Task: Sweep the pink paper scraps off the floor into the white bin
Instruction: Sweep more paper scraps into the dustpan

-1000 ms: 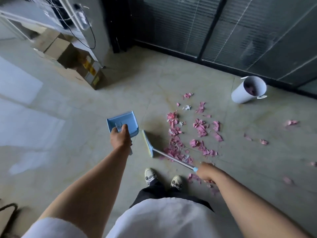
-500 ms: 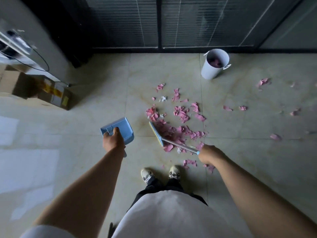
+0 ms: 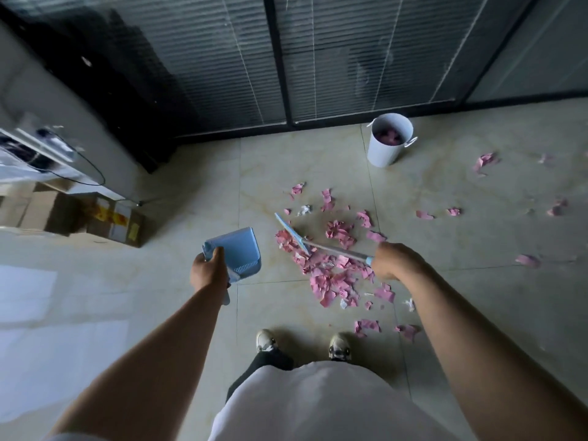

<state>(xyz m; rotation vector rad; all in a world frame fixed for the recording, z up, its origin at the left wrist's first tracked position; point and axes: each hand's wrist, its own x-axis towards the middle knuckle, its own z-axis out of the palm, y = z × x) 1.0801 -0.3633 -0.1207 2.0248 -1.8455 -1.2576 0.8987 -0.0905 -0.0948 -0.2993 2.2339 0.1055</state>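
Head view: a ridged light-blue plastic dustpan [image 3: 237, 254] is gripped by the left hand [image 3: 208, 271]; a thin-bladed broom [image 3: 294, 234] is clasped by the right hand [image 3: 394, 261] over crumpled pink paper scraps [image 3: 331, 275], well short of the round white bin [image 3: 389, 144].

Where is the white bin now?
In the head view, the white bin stands upright on the floor, upper right, close to the dark glass wall, beyond the pink scraps.

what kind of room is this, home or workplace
Probably an office or workroom: glass partition walls with slatted blinds, stacked cardboard boxes under a desk with cables, and a polished tile floor.
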